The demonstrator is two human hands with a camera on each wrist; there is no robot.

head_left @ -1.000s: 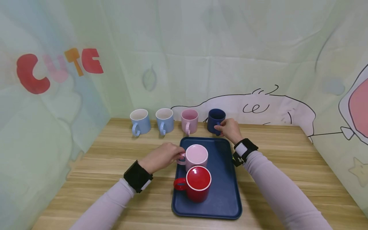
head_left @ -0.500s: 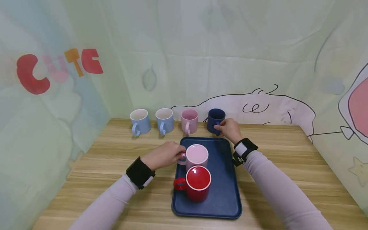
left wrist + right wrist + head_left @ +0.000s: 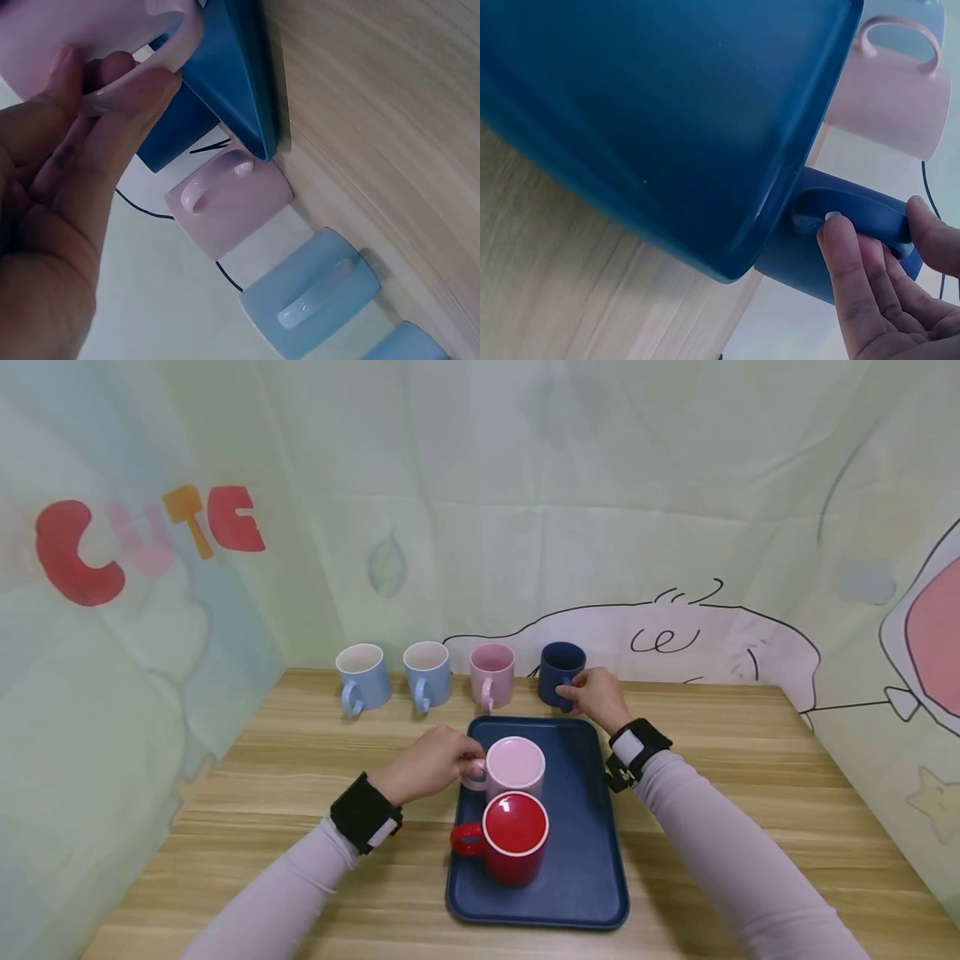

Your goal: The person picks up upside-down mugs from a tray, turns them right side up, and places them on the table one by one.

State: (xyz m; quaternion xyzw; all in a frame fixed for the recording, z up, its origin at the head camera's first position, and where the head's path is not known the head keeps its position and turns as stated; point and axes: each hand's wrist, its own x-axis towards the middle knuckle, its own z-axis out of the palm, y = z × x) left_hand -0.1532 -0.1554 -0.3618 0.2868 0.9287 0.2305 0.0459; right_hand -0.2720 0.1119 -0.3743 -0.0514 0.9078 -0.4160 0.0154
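Observation:
On the left side of the dark blue tray, my left hand pinches the handle of a pink mug; in the left wrist view thumb and fingers close on that handle. A red mug stands right in front of it, handle also to the left. Both show a flat, pale-ringed disc facing up. Behind the tray, my right hand holds the handle of a navy mug, which stands open side up. In the right wrist view its handle lies between thumb and fingers.
Left of the navy mug, a pink mug and two light blue mugs stand in a row at the back of the wooden table, handles forward. A printed cloth backdrop rises directly behind them.
My left hand has shifted slightly on the pink mug's handle. The right hand keeps its place at the navy mug, and the head view has drifted a little.

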